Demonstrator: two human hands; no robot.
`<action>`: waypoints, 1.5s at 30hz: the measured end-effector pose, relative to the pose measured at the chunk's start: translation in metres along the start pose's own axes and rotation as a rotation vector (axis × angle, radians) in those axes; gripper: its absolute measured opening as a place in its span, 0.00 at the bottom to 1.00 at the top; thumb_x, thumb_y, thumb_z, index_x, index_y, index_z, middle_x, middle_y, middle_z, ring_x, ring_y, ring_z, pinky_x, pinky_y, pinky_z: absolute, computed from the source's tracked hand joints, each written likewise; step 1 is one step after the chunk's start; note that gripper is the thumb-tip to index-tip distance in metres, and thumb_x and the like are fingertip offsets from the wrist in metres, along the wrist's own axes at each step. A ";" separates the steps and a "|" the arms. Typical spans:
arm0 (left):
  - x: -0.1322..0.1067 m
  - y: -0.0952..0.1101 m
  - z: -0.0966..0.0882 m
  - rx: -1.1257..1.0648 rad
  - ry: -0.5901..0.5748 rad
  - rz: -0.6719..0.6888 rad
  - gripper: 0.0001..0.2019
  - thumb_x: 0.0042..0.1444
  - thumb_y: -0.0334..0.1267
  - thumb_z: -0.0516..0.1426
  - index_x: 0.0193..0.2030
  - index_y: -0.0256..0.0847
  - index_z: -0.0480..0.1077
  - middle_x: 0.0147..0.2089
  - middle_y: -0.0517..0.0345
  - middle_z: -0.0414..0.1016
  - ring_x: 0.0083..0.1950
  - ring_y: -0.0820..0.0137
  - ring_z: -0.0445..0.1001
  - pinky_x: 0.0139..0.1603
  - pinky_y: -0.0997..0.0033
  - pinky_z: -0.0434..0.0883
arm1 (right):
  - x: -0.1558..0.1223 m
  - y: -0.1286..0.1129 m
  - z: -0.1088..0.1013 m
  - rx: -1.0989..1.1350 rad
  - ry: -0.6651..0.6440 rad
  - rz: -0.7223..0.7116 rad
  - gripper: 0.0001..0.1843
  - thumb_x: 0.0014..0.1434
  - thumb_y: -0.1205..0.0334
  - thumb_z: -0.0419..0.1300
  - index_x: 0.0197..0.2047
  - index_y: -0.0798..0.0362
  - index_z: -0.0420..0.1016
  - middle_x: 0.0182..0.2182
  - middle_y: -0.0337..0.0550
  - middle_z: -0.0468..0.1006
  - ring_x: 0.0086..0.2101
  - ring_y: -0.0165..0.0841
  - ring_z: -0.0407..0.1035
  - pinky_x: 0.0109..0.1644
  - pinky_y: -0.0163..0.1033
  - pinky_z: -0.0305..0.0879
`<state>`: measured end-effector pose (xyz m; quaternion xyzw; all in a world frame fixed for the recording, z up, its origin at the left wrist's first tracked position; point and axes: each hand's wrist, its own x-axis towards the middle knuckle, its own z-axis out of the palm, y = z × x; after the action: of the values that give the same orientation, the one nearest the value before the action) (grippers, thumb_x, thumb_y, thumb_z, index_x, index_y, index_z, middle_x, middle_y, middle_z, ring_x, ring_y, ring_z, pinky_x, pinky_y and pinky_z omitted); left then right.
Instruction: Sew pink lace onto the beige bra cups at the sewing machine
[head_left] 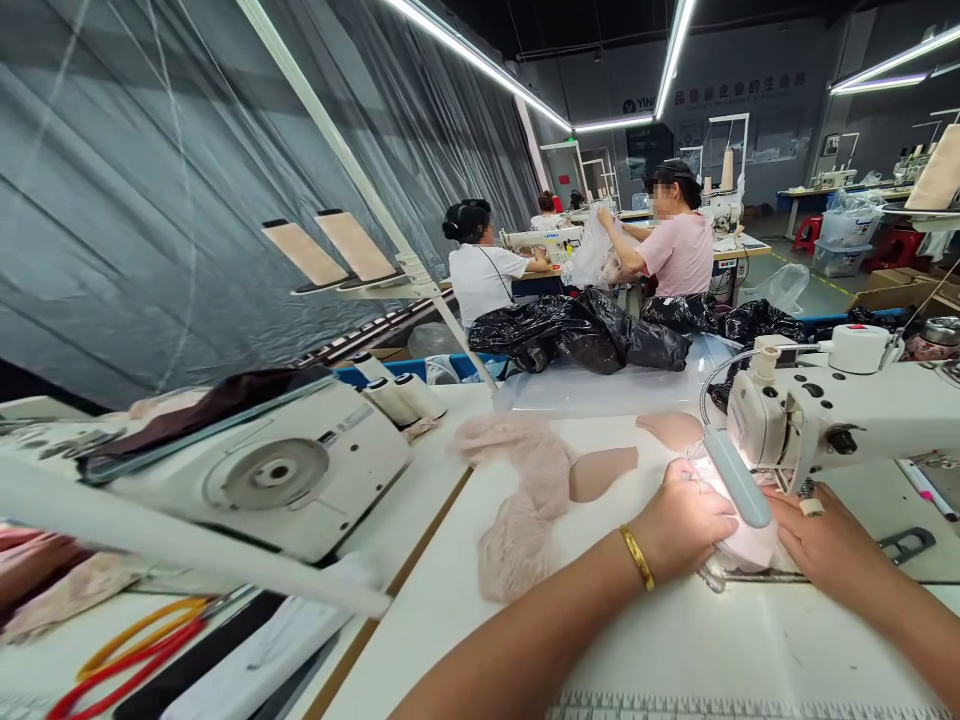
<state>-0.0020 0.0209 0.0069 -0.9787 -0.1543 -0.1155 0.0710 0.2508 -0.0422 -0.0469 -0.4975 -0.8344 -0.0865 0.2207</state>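
Note:
Under the head of a white sewing machine (780, 415) lies a pale pink piece of fabric (750, 548), lit brightly by a grey lamp (739, 478) that hides part of it. My left hand (686, 520), a gold bracelet at its wrist, has its fingers curled and closed on the left side of this fabric. From the right, my right hand (829, 540) reaches beside the needle area, fingers stretched out flat against the fabric edge. A light band circles one of its fingers. Left of my left hand, sheer beige lace fabric (525, 500) and a beige cup-shaped piece (604, 474) rest on the tabletop.
Another machine (277, 470) stands at left, with thread cones (405, 398) behind it. Red-handled scissors (127, 670) lie front left. A ruler strip (720, 705) runs along the front edge. Black plastic bags (577, 330) and co-workers (682, 240) are beyond the table.

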 end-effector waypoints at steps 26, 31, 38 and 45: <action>0.004 0.003 0.006 0.016 0.032 -0.026 0.05 0.56 0.27 0.57 0.33 0.40 0.71 0.35 0.58 0.76 0.36 0.67 0.69 0.57 0.46 0.57 | -0.007 0.003 -0.008 0.106 0.122 0.053 0.14 0.71 0.68 0.47 0.46 0.50 0.74 0.42 0.49 0.78 0.43 0.45 0.73 0.43 0.47 0.73; 0.004 0.006 0.006 0.011 0.013 -0.034 0.05 0.57 0.27 0.57 0.34 0.40 0.72 0.38 0.57 0.78 0.40 0.65 0.72 0.57 0.48 0.57 | -0.004 -0.001 -0.012 0.154 0.121 0.105 0.12 0.73 0.66 0.47 0.49 0.50 0.71 0.44 0.50 0.78 0.44 0.45 0.73 0.44 0.48 0.72; 0.003 0.008 0.006 0.019 0.001 -0.040 0.06 0.58 0.27 0.56 0.35 0.40 0.72 0.39 0.58 0.78 0.40 0.67 0.72 0.58 0.49 0.58 | -0.006 0.000 -0.011 0.118 0.133 0.052 0.12 0.74 0.67 0.47 0.51 0.51 0.71 0.43 0.49 0.78 0.42 0.45 0.74 0.42 0.47 0.71; 0.004 0.003 0.004 0.044 -0.036 -0.062 0.05 0.60 0.29 0.58 0.40 0.40 0.74 0.42 0.54 0.79 0.45 0.62 0.74 0.61 0.47 0.59 | -0.009 0.003 -0.005 0.094 0.127 0.080 0.15 0.73 0.66 0.47 0.52 0.51 0.74 0.43 0.50 0.80 0.43 0.46 0.76 0.43 0.48 0.74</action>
<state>0.0040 0.0201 0.0037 -0.9735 -0.1882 -0.0967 0.0863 0.2582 -0.0499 -0.0469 -0.5133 -0.8013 -0.0699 0.2994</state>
